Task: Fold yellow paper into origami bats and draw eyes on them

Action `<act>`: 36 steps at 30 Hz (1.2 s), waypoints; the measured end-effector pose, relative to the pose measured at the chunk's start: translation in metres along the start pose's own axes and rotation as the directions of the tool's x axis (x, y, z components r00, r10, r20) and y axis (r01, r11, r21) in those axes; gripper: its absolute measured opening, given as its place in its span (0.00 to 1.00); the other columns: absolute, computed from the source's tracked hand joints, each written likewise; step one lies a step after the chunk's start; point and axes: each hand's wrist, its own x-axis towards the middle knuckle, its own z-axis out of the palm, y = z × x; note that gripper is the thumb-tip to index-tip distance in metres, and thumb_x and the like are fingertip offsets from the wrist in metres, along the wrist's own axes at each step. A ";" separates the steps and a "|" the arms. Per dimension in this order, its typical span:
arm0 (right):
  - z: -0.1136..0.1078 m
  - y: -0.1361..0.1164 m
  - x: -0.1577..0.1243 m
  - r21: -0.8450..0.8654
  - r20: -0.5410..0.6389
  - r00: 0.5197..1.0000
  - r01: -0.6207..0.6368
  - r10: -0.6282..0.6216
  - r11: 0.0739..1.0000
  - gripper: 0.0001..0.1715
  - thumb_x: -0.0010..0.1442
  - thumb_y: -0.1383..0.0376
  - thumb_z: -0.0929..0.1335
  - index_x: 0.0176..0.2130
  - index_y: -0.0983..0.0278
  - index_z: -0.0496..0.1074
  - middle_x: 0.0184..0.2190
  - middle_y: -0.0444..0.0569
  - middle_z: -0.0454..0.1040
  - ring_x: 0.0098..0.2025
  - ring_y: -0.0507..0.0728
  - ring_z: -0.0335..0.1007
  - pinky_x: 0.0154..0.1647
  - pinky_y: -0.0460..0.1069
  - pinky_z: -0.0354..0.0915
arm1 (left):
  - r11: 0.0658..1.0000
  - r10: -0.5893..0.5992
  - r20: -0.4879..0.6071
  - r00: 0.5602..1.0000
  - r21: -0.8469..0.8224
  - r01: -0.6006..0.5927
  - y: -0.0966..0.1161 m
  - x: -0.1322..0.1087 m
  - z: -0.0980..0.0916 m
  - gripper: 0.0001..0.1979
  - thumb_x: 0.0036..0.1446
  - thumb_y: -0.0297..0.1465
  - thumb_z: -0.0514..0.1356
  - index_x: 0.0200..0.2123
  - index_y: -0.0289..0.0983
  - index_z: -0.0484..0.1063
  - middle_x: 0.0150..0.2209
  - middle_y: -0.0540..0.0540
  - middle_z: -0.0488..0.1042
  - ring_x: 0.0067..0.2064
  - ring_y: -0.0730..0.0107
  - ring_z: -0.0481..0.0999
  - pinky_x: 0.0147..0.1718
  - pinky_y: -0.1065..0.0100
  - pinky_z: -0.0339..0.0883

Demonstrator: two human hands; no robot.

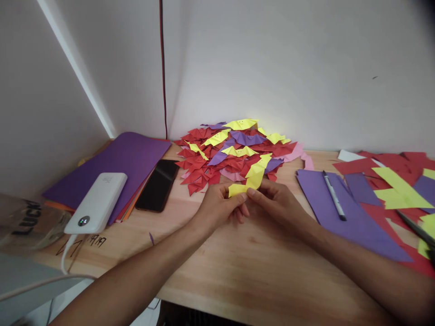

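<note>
Near the middle of the table, my left hand [216,204] and my right hand [277,200] meet around a small yellow folded paper [237,189]. Both thumbs press on its lower edge, and the fingers behind it are partly hidden. A longer yellow paper strip [259,166] rises just behind the fingertips; whether it is joined to the held piece I cannot tell. Directly beyond my hands lies a heap of folded paper shapes [200,164], mostly red, with purple, yellow and pink ones. Some yellow ones carry small dark dots.
At left, a white power bank [102,199] with a cable lies on purple sheets [136,147], beside a black phone [159,185]. At right, a pen [333,195] rests on purple paper [356,235], near coloured scraps [401,190] and scissors [416,228]. A wall stands behind.
</note>
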 end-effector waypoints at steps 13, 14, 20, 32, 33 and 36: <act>-0.010 0.001 0.003 0.061 0.057 0.987 -0.154 0.150 0.986 0.14 0.60 0.55 0.65 0.32 0.62 0.68 0.25 0.42 0.66 0.26 0.50 0.59 0.26 0.46 0.55 | 0.892 0.293 0.198 0.935 0.296 -0.342 0.009 0.010 -0.031 0.12 0.49 0.22 0.60 0.38 0.37 0.69 0.38 0.49 0.71 0.37 0.74 0.72 0.36 0.72 0.65; -0.010 0.001 0.003 0.064 0.065 0.988 -0.145 0.141 0.987 0.13 0.60 0.55 0.64 0.31 0.62 0.67 0.25 0.42 0.64 0.25 0.50 0.58 0.25 0.46 0.54 | 0.880 0.292 0.198 0.936 0.327 -0.344 0.009 0.010 -0.032 0.10 0.50 0.22 0.59 0.37 0.37 0.69 0.37 0.50 0.71 0.36 0.75 0.71 0.35 0.73 0.64; -0.008 0.002 0.001 0.000 0.060 0.993 -0.103 0.103 0.995 0.15 0.60 0.55 0.64 0.28 0.63 0.65 0.23 0.41 0.62 0.24 0.49 0.55 0.24 0.46 0.52 | 0.842 0.315 0.175 0.933 0.402 -0.359 0.010 0.007 -0.029 0.07 0.49 0.22 0.59 0.33 0.36 0.72 0.34 0.50 0.73 0.35 0.74 0.71 0.36 0.72 0.64; -0.002 -0.003 -0.003 -0.082 0.010 0.991 -0.131 0.132 0.988 0.19 0.60 0.53 0.64 0.24 0.63 0.64 0.19 0.42 0.65 0.21 0.49 0.57 0.23 0.46 0.53 | 0.935 0.248 0.154 0.957 0.222 -0.278 0.005 0.012 -0.030 0.08 0.46 0.31 0.67 0.31 0.34 0.76 0.34 0.46 0.76 0.37 0.69 0.74 0.35 0.70 0.66; -0.002 -0.004 -0.004 -0.084 0.007 0.991 -0.131 0.132 0.988 0.19 0.60 0.53 0.64 0.24 0.63 0.64 0.19 0.41 0.65 0.21 0.49 0.57 0.22 0.46 0.53 | 0.949 0.226 0.136 0.965 0.192 -0.249 0.004 0.012 -0.029 0.10 0.46 0.33 0.68 0.32 0.34 0.77 0.34 0.46 0.76 0.36 0.69 0.74 0.35 0.70 0.67; -0.001 -0.006 -0.004 -0.085 -0.005 0.992 -0.125 0.125 0.988 0.19 0.60 0.53 0.64 0.24 0.63 0.64 0.19 0.42 0.65 0.21 0.49 0.56 0.22 0.46 0.53 | 0.976 0.152 0.090 0.984 0.143 -0.164 0.004 0.011 -0.027 0.14 0.45 0.35 0.69 0.35 0.33 0.78 0.34 0.45 0.77 0.34 0.71 0.74 0.33 0.70 0.66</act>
